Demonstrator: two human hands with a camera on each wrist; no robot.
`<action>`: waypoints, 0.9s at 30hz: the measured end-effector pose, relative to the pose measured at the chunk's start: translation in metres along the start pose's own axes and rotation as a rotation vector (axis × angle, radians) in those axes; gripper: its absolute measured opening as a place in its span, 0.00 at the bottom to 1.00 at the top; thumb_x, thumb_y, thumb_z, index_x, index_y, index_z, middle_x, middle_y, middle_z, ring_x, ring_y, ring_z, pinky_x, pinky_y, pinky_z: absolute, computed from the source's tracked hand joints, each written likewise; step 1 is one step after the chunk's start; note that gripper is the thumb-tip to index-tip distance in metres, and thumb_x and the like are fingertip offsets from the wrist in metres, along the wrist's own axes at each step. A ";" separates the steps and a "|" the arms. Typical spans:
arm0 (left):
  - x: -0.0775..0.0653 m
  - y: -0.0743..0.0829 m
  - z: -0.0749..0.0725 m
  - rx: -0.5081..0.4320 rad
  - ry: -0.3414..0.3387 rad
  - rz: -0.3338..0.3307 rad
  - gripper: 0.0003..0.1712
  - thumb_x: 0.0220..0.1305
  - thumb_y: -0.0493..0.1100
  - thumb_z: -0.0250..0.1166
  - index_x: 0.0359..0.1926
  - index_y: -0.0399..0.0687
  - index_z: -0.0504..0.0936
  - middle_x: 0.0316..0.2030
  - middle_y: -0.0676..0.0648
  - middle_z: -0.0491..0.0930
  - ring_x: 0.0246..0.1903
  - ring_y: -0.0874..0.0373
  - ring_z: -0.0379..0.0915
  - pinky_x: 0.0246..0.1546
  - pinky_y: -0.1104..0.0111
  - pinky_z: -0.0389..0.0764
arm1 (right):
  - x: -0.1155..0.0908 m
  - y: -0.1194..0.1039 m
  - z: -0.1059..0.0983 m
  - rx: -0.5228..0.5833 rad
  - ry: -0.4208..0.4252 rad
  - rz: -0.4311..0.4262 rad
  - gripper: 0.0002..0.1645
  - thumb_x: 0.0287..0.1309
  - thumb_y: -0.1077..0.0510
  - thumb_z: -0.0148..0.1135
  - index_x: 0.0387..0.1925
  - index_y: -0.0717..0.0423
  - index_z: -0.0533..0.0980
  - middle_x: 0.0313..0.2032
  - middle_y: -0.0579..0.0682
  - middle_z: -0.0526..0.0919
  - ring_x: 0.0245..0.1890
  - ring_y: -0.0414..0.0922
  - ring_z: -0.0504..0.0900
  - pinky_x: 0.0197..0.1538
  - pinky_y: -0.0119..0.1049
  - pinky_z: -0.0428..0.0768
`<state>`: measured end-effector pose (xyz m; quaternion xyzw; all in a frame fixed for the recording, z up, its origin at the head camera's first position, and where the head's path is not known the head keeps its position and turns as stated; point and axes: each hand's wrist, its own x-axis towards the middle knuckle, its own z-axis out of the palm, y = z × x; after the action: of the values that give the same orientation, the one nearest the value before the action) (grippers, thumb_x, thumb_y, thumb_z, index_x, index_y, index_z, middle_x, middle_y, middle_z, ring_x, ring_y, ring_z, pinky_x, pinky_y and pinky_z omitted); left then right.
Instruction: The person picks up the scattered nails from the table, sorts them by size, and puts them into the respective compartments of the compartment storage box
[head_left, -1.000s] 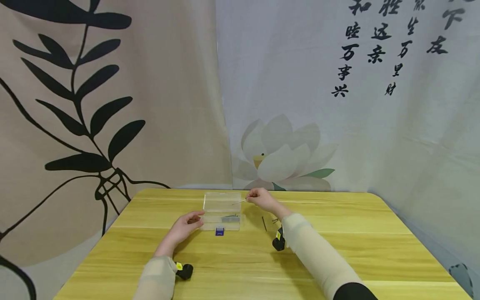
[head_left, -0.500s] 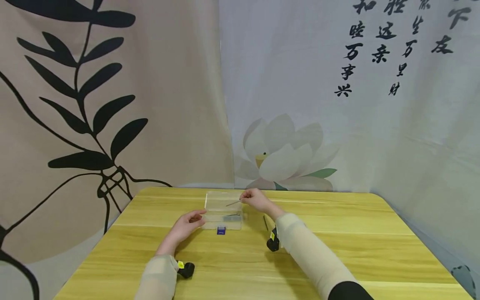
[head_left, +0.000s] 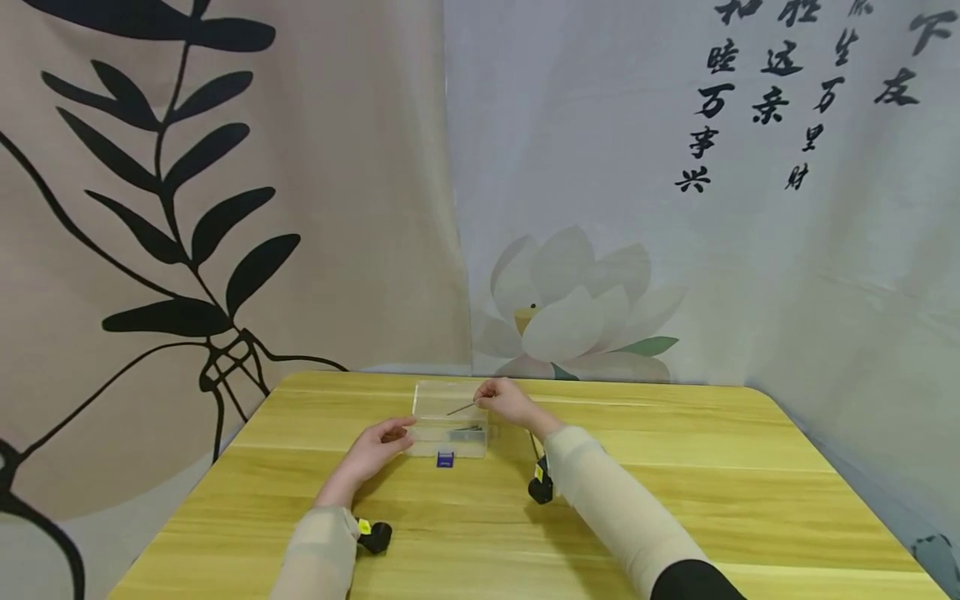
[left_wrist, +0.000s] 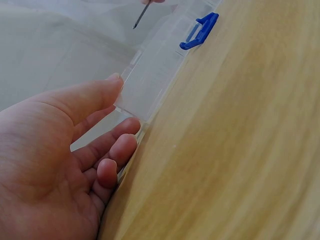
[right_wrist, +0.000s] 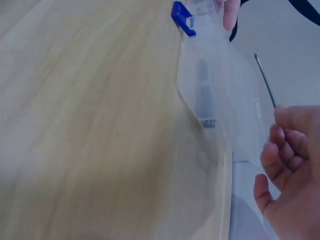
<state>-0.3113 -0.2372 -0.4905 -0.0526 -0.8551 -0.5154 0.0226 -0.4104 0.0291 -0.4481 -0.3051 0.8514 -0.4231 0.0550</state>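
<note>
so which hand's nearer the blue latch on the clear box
Left. The left hand is at the left end of the clear box, left of the blue latch; the right hand is farther, beyond and right of the latch, by the open lid, pinching a thin rod.

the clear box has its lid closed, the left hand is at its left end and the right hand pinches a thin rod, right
No: the lid of the clear box is open, as the head view shows. The left hand is at the box's left end and the right hand pinches a thin rod.
</note>
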 end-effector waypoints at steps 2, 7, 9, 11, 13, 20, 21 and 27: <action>0.001 -0.001 0.001 -0.001 0.001 0.001 0.23 0.68 0.40 0.62 0.62 0.42 0.76 0.47 0.44 0.77 0.45 0.52 0.73 0.45 0.60 0.73 | 0.001 -0.001 0.002 -0.011 0.001 -0.003 0.07 0.65 0.65 0.57 0.38 0.65 0.80 0.33 0.50 0.81 0.31 0.39 0.73 0.37 0.32 0.74; 0.002 -0.002 0.001 0.004 0.006 0.004 0.22 0.67 0.39 0.62 0.62 0.42 0.76 0.47 0.44 0.78 0.46 0.52 0.73 0.47 0.59 0.73 | 0.004 -0.002 0.007 -0.041 0.012 -0.021 0.06 0.62 0.66 0.59 0.34 0.65 0.81 0.31 0.50 0.82 0.28 0.37 0.71 0.34 0.30 0.72; 0.002 -0.002 0.002 0.009 0.007 0.004 0.22 0.68 0.39 0.62 0.62 0.42 0.76 0.47 0.44 0.78 0.45 0.53 0.73 0.46 0.59 0.74 | 0.005 -0.001 0.010 -0.052 0.019 -0.023 0.06 0.61 0.66 0.59 0.33 0.64 0.82 0.30 0.49 0.83 0.27 0.37 0.71 0.34 0.29 0.72; 0.002 -0.002 0.002 0.009 0.007 0.005 0.22 0.68 0.39 0.62 0.62 0.42 0.76 0.47 0.44 0.78 0.45 0.53 0.73 0.46 0.60 0.74 | 0.006 0.000 0.013 -0.059 0.021 -0.032 0.05 0.60 0.66 0.60 0.33 0.64 0.81 0.29 0.49 0.82 0.27 0.36 0.71 0.33 0.29 0.72; 0.002 -0.002 0.001 0.008 0.006 0.005 0.22 0.68 0.39 0.62 0.62 0.42 0.76 0.47 0.44 0.78 0.45 0.53 0.73 0.46 0.60 0.74 | 0.007 0.002 0.015 -0.073 0.022 -0.032 0.05 0.59 0.66 0.60 0.32 0.64 0.81 0.29 0.49 0.82 0.26 0.36 0.71 0.32 0.29 0.72; 0.003 0.000 0.002 0.004 0.006 0.000 0.22 0.68 0.40 0.62 0.62 0.43 0.76 0.47 0.45 0.78 0.46 0.53 0.73 0.47 0.59 0.74 | 0.006 0.000 0.018 -0.126 0.012 -0.007 0.05 0.60 0.65 0.60 0.32 0.61 0.82 0.29 0.47 0.82 0.26 0.37 0.72 0.33 0.30 0.73; 0.003 0.000 0.002 0.003 0.007 -0.001 0.22 0.67 0.40 0.62 0.61 0.44 0.76 0.47 0.45 0.78 0.46 0.53 0.73 0.47 0.59 0.73 | 0.006 0.000 0.018 -0.123 0.009 -0.009 0.05 0.59 0.65 0.61 0.32 0.62 0.82 0.29 0.48 0.82 0.26 0.37 0.72 0.33 0.30 0.73; 0.002 0.000 0.002 0.002 0.009 -0.011 0.22 0.67 0.40 0.63 0.61 0.44 0.77 0.47 0.45 0.78 0.45 0.53 0.73 0.47 0.59 0.73 | 0.005 -0.003 0.019 -0.115 -0.010 -0.009 0.04 0.57 0.66 0.61 0.31 0.63 0.82 0.27 0.47 0.81 0.25 0.36 0.72 0.31 0.29 0.73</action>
<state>-0.3135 -0.2352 -0.4910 -0.0456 -0.8557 -0.5150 0.0235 -0.4062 0.0115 -0.4570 -0.3139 0.8725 -0.3724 0.0396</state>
